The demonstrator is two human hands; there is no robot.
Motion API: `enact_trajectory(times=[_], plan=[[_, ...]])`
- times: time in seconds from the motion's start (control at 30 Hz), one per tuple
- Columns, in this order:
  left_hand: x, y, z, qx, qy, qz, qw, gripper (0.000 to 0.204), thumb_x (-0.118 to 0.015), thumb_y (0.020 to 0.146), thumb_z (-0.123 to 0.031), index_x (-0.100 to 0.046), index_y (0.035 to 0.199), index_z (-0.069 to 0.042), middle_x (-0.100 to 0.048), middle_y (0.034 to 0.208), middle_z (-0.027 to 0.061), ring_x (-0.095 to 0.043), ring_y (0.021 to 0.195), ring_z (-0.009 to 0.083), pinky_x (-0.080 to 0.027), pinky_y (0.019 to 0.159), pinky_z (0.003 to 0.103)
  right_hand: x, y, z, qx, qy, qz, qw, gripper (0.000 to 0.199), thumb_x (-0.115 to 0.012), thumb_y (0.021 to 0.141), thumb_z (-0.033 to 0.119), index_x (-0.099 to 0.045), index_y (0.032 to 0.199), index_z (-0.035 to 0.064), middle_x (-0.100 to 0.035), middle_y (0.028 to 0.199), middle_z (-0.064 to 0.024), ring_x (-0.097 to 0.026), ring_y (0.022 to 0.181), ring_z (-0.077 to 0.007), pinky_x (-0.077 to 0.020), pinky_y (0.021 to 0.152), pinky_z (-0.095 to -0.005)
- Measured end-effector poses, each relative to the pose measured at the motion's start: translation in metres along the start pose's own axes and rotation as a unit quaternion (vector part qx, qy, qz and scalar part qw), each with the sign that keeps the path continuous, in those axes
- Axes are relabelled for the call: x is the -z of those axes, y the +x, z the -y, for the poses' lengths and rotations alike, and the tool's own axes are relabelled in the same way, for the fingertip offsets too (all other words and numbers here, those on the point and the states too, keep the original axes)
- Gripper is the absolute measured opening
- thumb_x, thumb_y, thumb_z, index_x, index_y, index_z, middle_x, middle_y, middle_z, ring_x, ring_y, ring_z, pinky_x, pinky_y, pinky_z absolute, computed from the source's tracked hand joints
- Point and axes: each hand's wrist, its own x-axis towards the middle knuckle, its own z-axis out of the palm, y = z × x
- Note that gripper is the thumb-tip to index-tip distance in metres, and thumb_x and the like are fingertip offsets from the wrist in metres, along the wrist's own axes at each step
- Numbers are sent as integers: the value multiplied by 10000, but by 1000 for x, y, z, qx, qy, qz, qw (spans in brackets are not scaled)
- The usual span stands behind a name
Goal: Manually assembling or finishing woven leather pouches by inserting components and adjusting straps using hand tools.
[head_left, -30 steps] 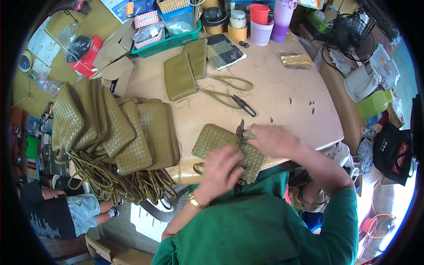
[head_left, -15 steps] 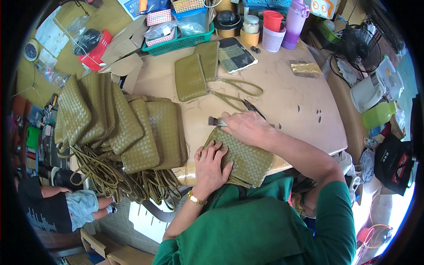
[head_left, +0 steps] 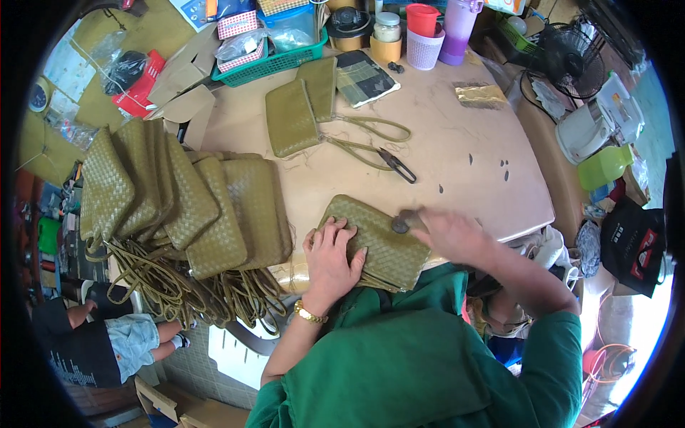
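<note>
An olive woven pouch (head_left: 382, 246) lies at the table's near edge, in front of me. My left hand (head_left: 334, 257) rests on its left part, fingers spread and pressing it down. In my right hand (head_left: 453, 232), blurred by motion, is a small brush (head_left: 404, 220), its dark bristles at the pouch's upper right edge; the handle is hidden in my fingers. Beyond the pouch are black-handled thread snips (head_left: 397, 165), next to the strap loops of two smooth olive pouches (head_left: 291, 120).
Several olive woven pouches (head_left: 193, 192) are heaped at the left, their straps (head_left: 178, 285) hanging over the edge. At the back stand a green basket (head_left: 275, 63), a lilac cup (head_left: 425, 50) and a purple bottle (head_left: 460, 32). A dark patterned notebook (head_left: 366, 82) lies nearby. Another person (head_left: 85, 335) is at the lower left.
My right hand has swept the brush right and toward me, from the pouch's upper left corner to its right side. The snips now show fully. My left hand stays on the pouch; the view has shifted slightly.
</note>
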Motion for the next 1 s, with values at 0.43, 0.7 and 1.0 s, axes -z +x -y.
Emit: enact_trajectory(times=[0.43,0.7,1.0], plan=[[-14,64,40,125,-271,17,954,205,-689,869,-171,-566,938,-22,-579,744,37,-541,655,183,-461,646,315,5,38,-100,-108,-246,-120,956,385,-587,920,219,-495,1265,75,-566,1098,-165,-577,1062,-352,-482,847,-463],[26,36,10,106,-532,-175,822,167,-705,874,-76,-542,837,-68,-543,733,-47,-441,647,20,-380,596,180,-3,19,39,17,87,74,993,292,-588,931,329,-620,1054,66,-640,823,-232,-634,813,-397,-494,719,-487],[34,-3,48,156,-727,131,656,779,-722,855,-349,-311,1420,-3,-523,1303,170,-549,1218,277,-461,1021,395,16,50,35,-58,225,-2,973,345,-538,969,328,-624,914,-2,-606,722,-233,-597,717,-417,-481,666,-456]])
